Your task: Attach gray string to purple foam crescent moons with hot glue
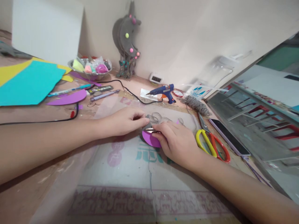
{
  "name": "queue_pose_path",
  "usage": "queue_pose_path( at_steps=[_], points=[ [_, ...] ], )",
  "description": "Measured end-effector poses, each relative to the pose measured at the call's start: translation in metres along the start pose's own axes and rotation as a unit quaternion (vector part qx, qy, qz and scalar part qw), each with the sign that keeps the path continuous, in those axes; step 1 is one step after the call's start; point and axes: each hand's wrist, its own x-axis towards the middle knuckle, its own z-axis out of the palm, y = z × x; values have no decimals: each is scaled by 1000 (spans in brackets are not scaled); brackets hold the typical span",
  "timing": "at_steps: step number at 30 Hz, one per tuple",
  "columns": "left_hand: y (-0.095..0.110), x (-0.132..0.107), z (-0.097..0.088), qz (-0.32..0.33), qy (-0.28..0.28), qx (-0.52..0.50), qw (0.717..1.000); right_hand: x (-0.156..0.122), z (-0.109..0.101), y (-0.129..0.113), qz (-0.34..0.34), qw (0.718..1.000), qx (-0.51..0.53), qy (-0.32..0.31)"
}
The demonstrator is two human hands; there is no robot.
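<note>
A rounded purple paper piece point(151, 139), its top part covered in grey, lies on a printed plastic sheet point(112, 174) in front of me. My right hand point(174, 138) pinches this piece at its right side, thumb and fingertips together. My left hand point(127, 121) is closed at its upper left, thumb against forefinger. Grey yarn point(154, 117) loops just beyond the fingertips, and the left fingers meet at it. What exactly lies between the left fingertips is partly hidden. A thin grey line runs from the purple piece toward me over the sheet.
A blue glue gun point(163, 91) rests behind my hands, its black cord trailing left. To the right are a grey yarn bundle point(197, 105), scissors point(212, 144) and a phone point(230, 137). Coloured sheets point(30, 84), pens and a bowl point(91, 74) stand left. A moon decoration point(127, 40) leans on the wall.
</note>
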Motion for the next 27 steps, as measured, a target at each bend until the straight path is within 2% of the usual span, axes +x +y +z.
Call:
queue_pose_path(
  at_steps=[6,14,23,27],
  points=[
    [0,0,1,-5,-2,0,1000,-1,-1,-1,-15,999,-44,-24],
    [0,0,1,-7,-1,5,1000,-3,2,2,-35,998,-47,-27],
    [0,0,0,3,4,4,1000,-1,0,2,-16,999,19,31],
    [0,0,-1,4,1,6,1000,1,-2,1,-4,999,25,26]
  ],
)
